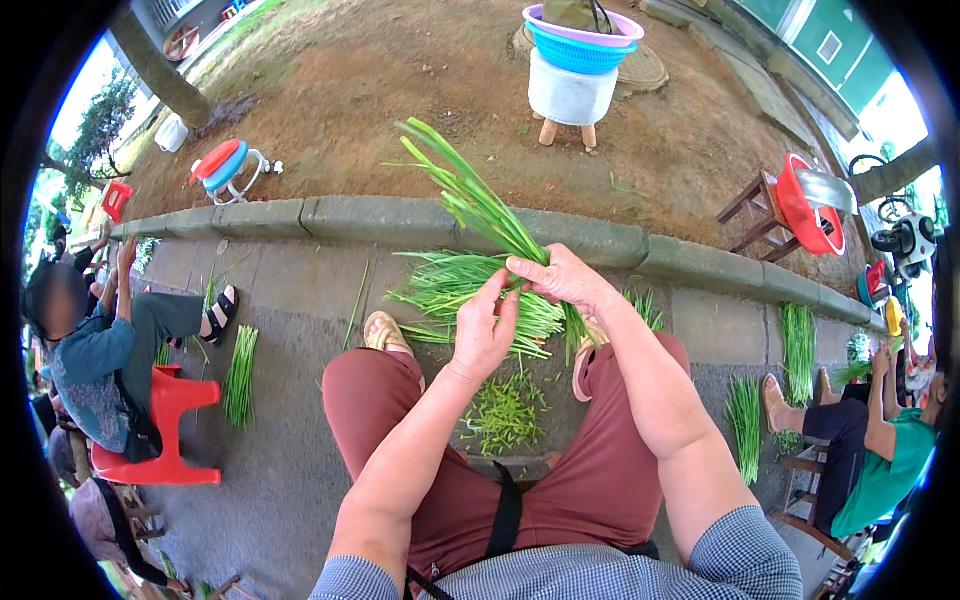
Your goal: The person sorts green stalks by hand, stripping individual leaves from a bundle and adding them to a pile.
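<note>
My right hand (564, 279) is closed round a bundle of long green stalks (469, 187), like garlic chives or scapes, whose one end points up and left. Close beside it, my left hand (484, 322) has thumb and fingertips near the bundle; whether they pinch a stalk is not clear. Below both hands a pile of the same green stalks (442, 289) lies on the pavement by the kerb, partly hidden by my hands. Short trimmed green bits (506, 416) are heaped on the ground between my feet.
A stone kerb (375, 217) runs across ahead. Beyond it stand a white stool (574, 90) bearing basins and a wooden stool (765, 214) with a red basin. Seated people are at left (97, 352) and right (885, 450), with stalk bundles (241, 375) on the ground near them.
</note>
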The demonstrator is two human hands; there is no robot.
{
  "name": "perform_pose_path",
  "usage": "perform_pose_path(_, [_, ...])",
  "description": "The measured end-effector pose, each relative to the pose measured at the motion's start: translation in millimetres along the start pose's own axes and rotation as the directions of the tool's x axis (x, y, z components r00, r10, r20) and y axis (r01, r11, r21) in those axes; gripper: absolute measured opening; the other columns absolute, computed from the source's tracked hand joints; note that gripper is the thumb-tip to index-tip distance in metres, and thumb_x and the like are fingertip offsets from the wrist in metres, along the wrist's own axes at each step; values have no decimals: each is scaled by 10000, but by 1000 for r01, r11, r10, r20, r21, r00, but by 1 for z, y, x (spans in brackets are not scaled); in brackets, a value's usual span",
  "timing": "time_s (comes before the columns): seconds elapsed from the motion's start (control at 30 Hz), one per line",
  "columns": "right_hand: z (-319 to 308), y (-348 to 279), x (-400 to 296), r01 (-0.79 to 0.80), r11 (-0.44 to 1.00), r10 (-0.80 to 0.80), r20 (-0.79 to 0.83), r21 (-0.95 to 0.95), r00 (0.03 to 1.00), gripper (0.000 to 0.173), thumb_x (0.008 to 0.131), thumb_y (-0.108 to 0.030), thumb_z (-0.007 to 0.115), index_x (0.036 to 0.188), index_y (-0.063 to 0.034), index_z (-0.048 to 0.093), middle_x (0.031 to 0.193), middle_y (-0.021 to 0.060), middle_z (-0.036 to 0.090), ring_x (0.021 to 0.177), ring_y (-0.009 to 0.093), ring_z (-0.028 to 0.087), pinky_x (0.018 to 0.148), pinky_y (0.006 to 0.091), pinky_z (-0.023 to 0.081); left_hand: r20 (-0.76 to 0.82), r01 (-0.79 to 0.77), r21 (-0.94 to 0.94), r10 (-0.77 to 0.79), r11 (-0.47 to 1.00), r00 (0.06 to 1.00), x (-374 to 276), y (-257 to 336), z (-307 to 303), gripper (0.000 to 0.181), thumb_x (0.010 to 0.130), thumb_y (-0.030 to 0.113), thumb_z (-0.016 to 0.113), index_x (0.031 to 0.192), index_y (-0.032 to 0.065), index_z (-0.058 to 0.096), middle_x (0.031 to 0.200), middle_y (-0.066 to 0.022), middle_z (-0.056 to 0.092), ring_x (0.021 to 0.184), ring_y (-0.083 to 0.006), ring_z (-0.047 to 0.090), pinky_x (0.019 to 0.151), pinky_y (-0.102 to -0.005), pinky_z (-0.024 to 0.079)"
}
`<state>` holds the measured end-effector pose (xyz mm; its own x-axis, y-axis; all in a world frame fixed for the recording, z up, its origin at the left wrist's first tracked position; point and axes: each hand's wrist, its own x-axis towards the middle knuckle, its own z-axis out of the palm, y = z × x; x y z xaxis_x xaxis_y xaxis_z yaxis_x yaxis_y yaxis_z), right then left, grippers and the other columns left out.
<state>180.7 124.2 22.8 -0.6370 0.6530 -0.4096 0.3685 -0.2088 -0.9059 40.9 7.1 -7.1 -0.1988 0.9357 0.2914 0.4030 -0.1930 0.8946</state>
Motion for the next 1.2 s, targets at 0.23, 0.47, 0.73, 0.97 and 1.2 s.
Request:
perform_pose_path(0.23, [8, 12, 9, 68, 972, -81, -51, -225, 995, 631, 689, -626, 734, 705, -5, 624, 616, 31, 551, 607, 121, 502, 565, 313, 420, 108, -291, 500, 275, 815, 955, 4, -14, -1, 173, 797, 45, 576, 967, 14, 589, 776, -138, 559, 715, -317, 594, 652, -428, 466])
perform_pose_path(0.47, [4, 28, 19, 121, 971, -143, -100, -205, 985, 619, 707, -612, 729, 663, -9, 596, 634, 44, 566, 618, 110, 505, 556, 321, 420, 183, -368, 627, 329, 687, 926, 5, -17, 4, 147, 799, 61, 569, 940, 28, 591, 761, -128, 553, 723, -324, 572, 660, -393, 459])
perform_pose_path(0.73, [16, -2, -1, 14, 1000, -11, -158, 14, 987, 665, 688, -577, 774, 905, 21, 578, 765, 63, 573, 673, 125, 535, 563, 282, 439, -54, 414, -673, -599, 613, 799, 11, -26, 8, 137, 857, 72, 523, 734, 41, 577, 583, 11, 493, 518, -122, 489, 543, -304, 453])
perform_pose_path(0.97, [-13, -1, -6, 58, 994, -45, -140, 90, 989, 703, 625, -568, 819, 927, 10, 556, 790, 68, 569, 664, 116, 524, 549, 262, 423, 336, 359, -61, -320, 931, 886, -2, 0, -27, 379, 827, 196, 650, 1141, -13, 610, 855, -103, 645, 656, -151, 578, 702, -310, 496])
perform_pose_path(1.2, [-8, 1, 2, 54, 966, -94, -150, -252, 984, 723, 611, -547, 822, 990, 40, 636, 943, 160, 651, 833, 244, 620, 790, 361, 470, 642, -285, 495, -125, 821, 757, -31, -10, -13, 376, 814, 196, 678, 1163, 75, 609, 1045, -177, 625, 964, -334, 619, 845, -410, 496])
